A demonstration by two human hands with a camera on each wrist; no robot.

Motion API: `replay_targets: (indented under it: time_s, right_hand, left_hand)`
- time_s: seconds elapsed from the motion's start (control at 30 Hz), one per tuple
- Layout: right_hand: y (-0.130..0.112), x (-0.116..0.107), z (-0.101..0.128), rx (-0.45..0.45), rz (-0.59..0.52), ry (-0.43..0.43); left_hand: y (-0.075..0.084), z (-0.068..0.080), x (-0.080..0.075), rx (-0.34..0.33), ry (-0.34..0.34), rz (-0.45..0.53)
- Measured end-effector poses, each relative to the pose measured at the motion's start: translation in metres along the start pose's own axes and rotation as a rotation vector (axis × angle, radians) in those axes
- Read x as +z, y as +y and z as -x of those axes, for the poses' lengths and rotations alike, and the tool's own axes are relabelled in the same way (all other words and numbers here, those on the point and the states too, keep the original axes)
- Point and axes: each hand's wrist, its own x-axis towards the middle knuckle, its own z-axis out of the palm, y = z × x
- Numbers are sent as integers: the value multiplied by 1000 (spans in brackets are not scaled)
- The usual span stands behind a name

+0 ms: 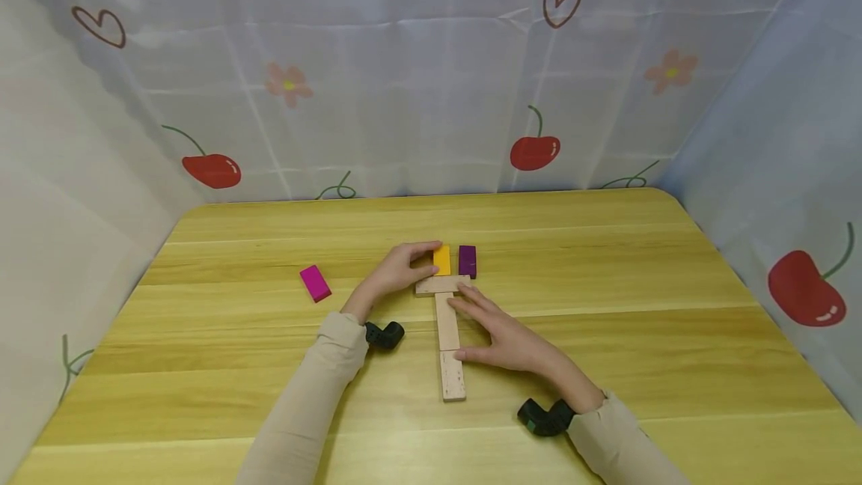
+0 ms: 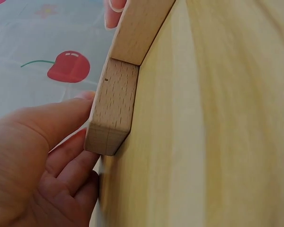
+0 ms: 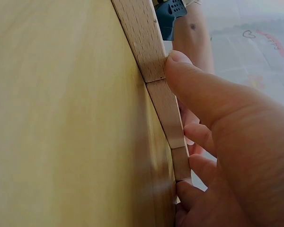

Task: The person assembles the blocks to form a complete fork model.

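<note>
Three plain wooden blocks lie flat in a T: a crosswise block (image 1: 441, 285), a middle block (image 1: 447, 320) and a near block (image 1: 453, 375). A yellow block (image 1: 442, 260) and a purple block (image 1: 468, 260) sit side by side just beyond the crosswise one. My left hand (image 1: 399, 269) curls round the yellow block's left side, with its thumb and fingers also touching the crosswise block's end (image 2: 111, 109). My right hand (image 1: 501, 331) lies flat along the stem's right side. Its thumb (image 3: 180, 61) presses at the joint between the two stem blocks, and its fingertips reach the crosswise block.
A magenta block (image 1: 315, 283) lies alone to the left on the wooden table (image 1: 606, 260). Cloth walls printed with cherries stand close around the table's back and sides. Black wrist cameras (image 1: 385, 335) hang under both sleeves.
</note>
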Motion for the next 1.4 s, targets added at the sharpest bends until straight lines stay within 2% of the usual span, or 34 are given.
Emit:
replay_targets:
  time_s: [0.07, 0.2, 0.27, 0.37, 0.47, 0.6, 0.7, 0.83, 0.97, 1.17, 1.2, 1.3, 1.4]
  right_hand:
    - [0, 1, 0, -1, 1, 1]
    - [0, 2, 0, 1, 4, 2]
    - [0, 2, 0, 1, 6, 2]
    - [1, 2, 1, 1, 3, 1]
    - [1, 2, 2, 1, -6, 4]
    - [1, 1, 3, 1, -16, 13]
    - [2, 1, 3, 3, -17, 11]
    - [2, 2, 2, 7, -14, 3]
    - [2, 2, 2, 5, -16, 2]
    - [2, 1, 1, 0, -14, 5]
    - [2, 1, 1, 1, -13, 4]
    - [2, 1, 0, -1, -10, 1]
    - [2, 2, 0, 0, -10, -1]
  left_hand:
    - [-3, 0, 0, 5, -2, -15]
    - [-20, -4, 2, 8, 4, -58]
    - [-26, -3, 1, 9, 26, -61]
    - [-26, 4, -6, 13, 80, -47]
    - [-12, 19, -18, 6, 142, -17]
    - [9, 44, -35, 0, 186, -5]
    - [10, 61, -47, -14, 205, -27]
    - [-8, 81, -62, -63, 235, -61]
    - [-33, 101, -78, -109, 277, -147]
    - [-51, 126, -93, -189, 305, -102]
    - [-48, 129, -95, -197, 301, -96]
    - [-56, 135, -98, -212, 291, -97]
    - [-61, 139, -99, -222, 271, -56]
